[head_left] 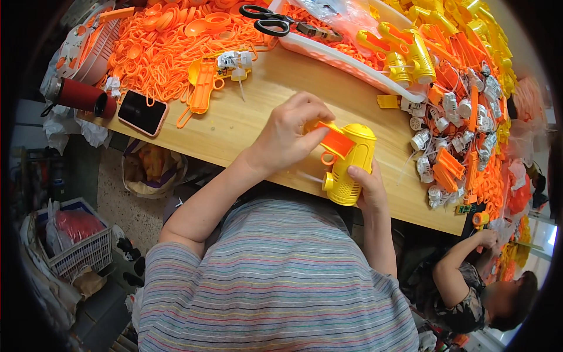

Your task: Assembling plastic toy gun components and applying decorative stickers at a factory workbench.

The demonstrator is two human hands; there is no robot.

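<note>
My right hand (370,186) is wrapped round a yellow plastic housing (358,152), a rounded shell with a domed top and a perforated lower part. It is held tilted above the table's near edge. A flat orange plastic piece (335,141) with a small ring at its lower side sticks out from the housing toward the left. My left hand (293,130) pinches the outer end of this orange piece, where a bit of yellow also shows. Left of my hands lies an orange and yellow assembly (202,88) with a white mechanism (236,61) beside it.
Orange loops and spoon-shaped parts (164,53) heap at the back left, near black scissors (272,20), a phone (143,113) and a red flask (82,97). A white tray (352,67) stands behind. White mechanisms (451,111) pile up at right; another person (463,287) works beyond.
</note>
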